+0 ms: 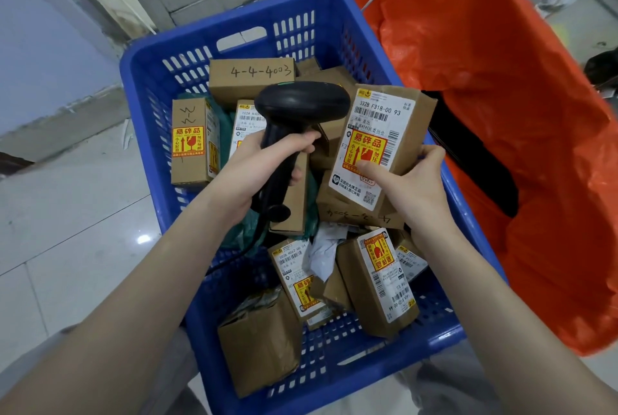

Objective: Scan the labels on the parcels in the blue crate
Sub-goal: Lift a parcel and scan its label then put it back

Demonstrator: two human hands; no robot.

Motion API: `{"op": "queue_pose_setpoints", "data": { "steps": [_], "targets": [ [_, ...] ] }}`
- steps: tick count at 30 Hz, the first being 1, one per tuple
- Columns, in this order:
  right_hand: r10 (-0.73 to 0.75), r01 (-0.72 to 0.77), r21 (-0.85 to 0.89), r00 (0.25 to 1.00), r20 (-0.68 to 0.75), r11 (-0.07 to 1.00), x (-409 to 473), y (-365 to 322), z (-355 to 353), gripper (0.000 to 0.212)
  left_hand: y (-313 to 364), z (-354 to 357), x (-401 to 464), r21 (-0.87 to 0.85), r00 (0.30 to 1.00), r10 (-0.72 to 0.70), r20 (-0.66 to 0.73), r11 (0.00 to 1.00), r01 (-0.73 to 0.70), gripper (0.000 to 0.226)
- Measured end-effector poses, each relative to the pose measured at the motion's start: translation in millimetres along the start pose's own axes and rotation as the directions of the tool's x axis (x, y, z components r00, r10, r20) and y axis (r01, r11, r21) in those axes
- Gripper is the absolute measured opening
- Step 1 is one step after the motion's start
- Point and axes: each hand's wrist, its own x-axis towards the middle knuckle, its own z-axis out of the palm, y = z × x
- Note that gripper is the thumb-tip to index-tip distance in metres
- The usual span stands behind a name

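Nearest, two bare forearms reaching in over the near rim of the blue crate (444, 160), loose parcels heaped inside. At far left in the crate, a small upright box (190, 144) with a yellow fragile sticker, untouched. Next, left hand (267, 160) clenched round the grip of a black scanner (294, 113), head raised above the pile with its window turned away from the camera, cord trailing down towards the near left wall. Just right of the scanner head, almost touching it, a brown parcel (378, 147) lifted clear of the heap and tilted, long axis running from near to far and leaning slightly right, label (371, 144) face-up towards the camera. Right hand (411, 187) grasping that parcel at its near end, thumb pressed on the label just below the red-and-yellow sticker, fingers wrapped over the right edge. Barcode at the label's far end, level with the scanner head and to its right; likely a turn of the scanner rightwards, or a tilt of the parcel leftwards, needed to bring window and code face to face. Beneath, more labelled parcels lying near the crate's near right corner, seemingly still to do. Far right, an orange bag (501, 113) held open beside the crate.
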Motion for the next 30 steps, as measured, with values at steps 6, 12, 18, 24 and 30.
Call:
{"op": "queue_pose_setpoints", "data": {
  "steps": [6,12,18,24,30],
  "targets": [
    [-0.063,0.059,-0.068,0.997,-0.055,0.996,1.4,1.7,3.6,0.069,-1.0,1.3,-0.7,0.042,1.0,-0.002,0.027,0.999,0.001,0.038],
    [-0.062,0.054,-0.102,0.996,-0.069,0.993,2.5,4.5,3.3,0.068,-3.1,-2.2,0.8,0.061,0.999,-0.012,0.045,0.998,0.009,0.025],
    [-0.043,0.036,-0.1,0.997,-0.064,0.994,2.7,3.2,2.8,0.069,-0.3,1.8,-2.8,0.057,0.997,-0.001,0.078,0.998,-0.004,0.012],
    [-0.025,0.018,-0.115,0.998,-0.062,0.993,2.6,4.0,4.2,0.069,-1.0,1.6,-2.5,0.053,0.997,0.005,0.083,0.999,-0.009,0.009],
    [-0.032,0.026,-0.108,0.998,-0.059,0.994,2.1,4.3,3.5,0.066,-1.8,0.6,-2.1,0.05,0.996,0.006,0.085,0.999,-0.01,0.009]
  ]
}}
